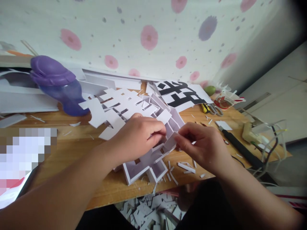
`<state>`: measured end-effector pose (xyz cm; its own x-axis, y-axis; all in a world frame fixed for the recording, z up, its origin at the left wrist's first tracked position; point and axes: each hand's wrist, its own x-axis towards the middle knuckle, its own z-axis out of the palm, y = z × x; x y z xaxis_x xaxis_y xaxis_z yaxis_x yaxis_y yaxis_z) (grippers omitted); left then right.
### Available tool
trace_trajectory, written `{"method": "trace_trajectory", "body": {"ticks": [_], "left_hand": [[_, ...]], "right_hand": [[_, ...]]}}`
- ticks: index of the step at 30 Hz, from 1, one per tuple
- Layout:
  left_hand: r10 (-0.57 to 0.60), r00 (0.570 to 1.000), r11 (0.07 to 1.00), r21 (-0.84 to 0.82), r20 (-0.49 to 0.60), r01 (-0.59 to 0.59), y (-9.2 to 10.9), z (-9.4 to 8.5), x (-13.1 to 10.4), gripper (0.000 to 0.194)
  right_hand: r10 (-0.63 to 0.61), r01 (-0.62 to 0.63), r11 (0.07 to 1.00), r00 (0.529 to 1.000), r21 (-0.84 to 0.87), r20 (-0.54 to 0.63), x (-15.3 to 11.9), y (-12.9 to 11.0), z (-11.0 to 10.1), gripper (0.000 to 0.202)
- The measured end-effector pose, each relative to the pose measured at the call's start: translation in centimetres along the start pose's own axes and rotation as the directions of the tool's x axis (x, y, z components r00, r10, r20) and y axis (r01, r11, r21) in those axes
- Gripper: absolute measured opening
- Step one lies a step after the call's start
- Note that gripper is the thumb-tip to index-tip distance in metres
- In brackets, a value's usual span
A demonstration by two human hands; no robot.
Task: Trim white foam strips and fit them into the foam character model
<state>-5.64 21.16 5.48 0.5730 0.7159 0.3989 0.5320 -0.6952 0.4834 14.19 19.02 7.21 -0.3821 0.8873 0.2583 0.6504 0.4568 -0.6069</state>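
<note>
A white foam-board structure with low upright walls (144, 162) lies on the wooden table, near its front edge. My left hand (144, 132) reaches over its middle, fingers curled together; what they hold, if anything, is hidden. At the structure's right side, my right hand (203, 143) pinches a small white strip (170, 143) between thumb and fingers, against the walls. Behind my left hand lies a flat white cut-out sheet with slots (117, 103).
A purple bottle (57, 83) stands at the back left. Printed black characters (182, 92), a yellow cutter (205, 108), scissors (216, 110), a glue gun (250, 134) and a black rod (241, 148) lie right. White scraps (185, 167) lie near the front edge (134, 195).
</note>
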Motion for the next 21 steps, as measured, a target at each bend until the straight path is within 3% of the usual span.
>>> {"method": "trace_trajectory", "body": {"ticks": [4, 7, 15, 21], "left_hand": [[0.005, 0.989, 0.997, 0.078, 0.148, -0.017, -0.2, 0.1, -0.1, 0.019], [-0.007, 0.983, 0.993, 0.119, 0.184, -0.016, -0.2, 0.3, -0.2, 0.021], [-0.046, 0.984, 0.991, 0.129, 0.17, 0.024, -0.5, 0.6, -0.2, 0.018], [-0.079, 0.989, 0.99, 0.13, 0.128, 0.062, -0.7, 1.0, -0.4, 0.021]], "right_hand": [[0.046, -0.047, 0.999, 0.999, -0.026, -0.022, -0.6, 0.5, 0.6, 0.022], [0.002, -0.006, 0.997, 0.998, -0.082, -0.055, -1.0, 0.7, 1.2, 0.023], [-0.083, 0.079, 0.978, 0.996, -0.192, -0.016, -1.2, 1.0, 2.5, 0.025], [-0.059, 0.069, 0.972, 0.997, -0.225, 0.048, -1.0, 0.9, 2.7, 0.029]]}}
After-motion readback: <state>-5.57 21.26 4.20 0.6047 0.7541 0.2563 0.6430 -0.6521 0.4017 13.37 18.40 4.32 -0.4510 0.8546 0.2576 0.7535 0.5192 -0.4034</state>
